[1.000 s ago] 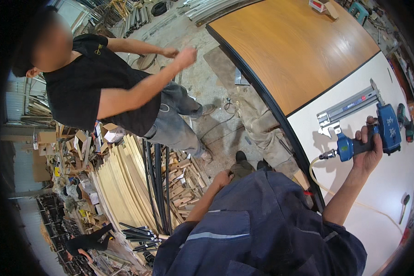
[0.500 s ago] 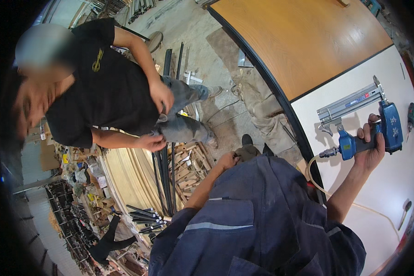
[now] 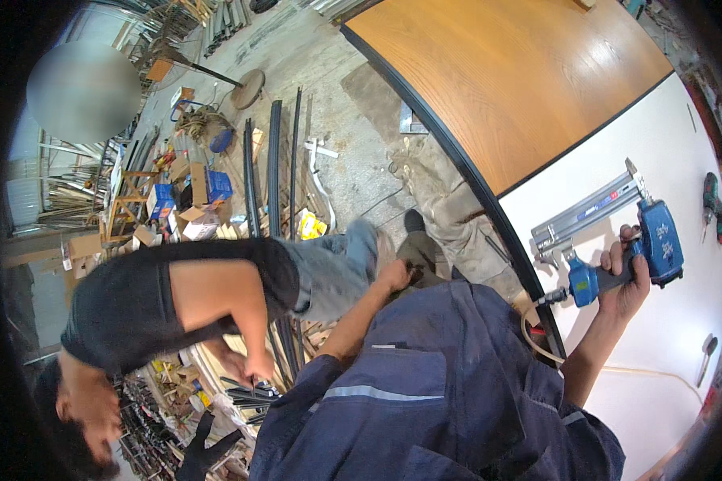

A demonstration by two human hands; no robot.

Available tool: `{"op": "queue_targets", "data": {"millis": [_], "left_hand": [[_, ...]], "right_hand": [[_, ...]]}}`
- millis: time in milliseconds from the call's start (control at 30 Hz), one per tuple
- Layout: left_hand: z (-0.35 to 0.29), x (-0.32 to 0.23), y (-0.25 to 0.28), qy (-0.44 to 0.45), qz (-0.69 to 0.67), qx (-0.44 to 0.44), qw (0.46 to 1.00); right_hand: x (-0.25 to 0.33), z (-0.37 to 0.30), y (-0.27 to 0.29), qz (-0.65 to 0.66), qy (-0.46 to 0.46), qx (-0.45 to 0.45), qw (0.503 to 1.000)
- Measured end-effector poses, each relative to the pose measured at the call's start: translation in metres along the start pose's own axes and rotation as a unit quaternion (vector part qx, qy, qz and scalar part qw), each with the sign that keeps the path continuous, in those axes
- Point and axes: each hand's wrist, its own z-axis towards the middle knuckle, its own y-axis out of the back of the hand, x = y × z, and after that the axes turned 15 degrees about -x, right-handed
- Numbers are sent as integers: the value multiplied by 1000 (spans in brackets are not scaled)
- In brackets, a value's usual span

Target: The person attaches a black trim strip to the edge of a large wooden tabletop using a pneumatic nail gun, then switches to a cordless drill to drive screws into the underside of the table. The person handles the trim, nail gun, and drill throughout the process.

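Observation:
My right hand (image 3: 627, 287) is wrapped round the dark grip of a blue pneumatic nail gun (image 3: 663, 240). The tool's silver magazine (image 3: 592, 212) slants above the white panel (image 3: 618, 345), and a pale air hose (image 3: 528, 330) runs from its fitting. My left hand (image 3: 394, 276) hangs low by my trouser leg (image 3: 422, 255), its fingers curled in; whatever they hold, if anything, is hidden.
At left, a person in a black T-shirt (image 3: 136, 297) bends close by. A wood-grain panel (image 3: 505, 72) with a black edge adjoins the white one. A cordless drill (image 3: 712, 204) lies at the far right. Black strips (image 3: 275, 176) and cardboard boxes (image 3: 196, 183) crowd the floor.
The other person has turned and bent down, towards the lower left, uncovering boxes and strips behind. My view has shifted slightly; my right hand still grips the nail gun.

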Motion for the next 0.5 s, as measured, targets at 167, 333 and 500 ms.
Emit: {"op": "queue_targets", "data": {"millis": [167,333,500], "left_hand": [[61,49,9,-34,-105,-45,993],[112,94,71,8,-133,-16,991],[159,206,110,26,-127,-27,991]], "right_hand": [[21,-11,-33,-187,62,-132,972],[79,7,-88,-563,357,-291,686],[55,66,-241,-618,574,-252,474]]}}
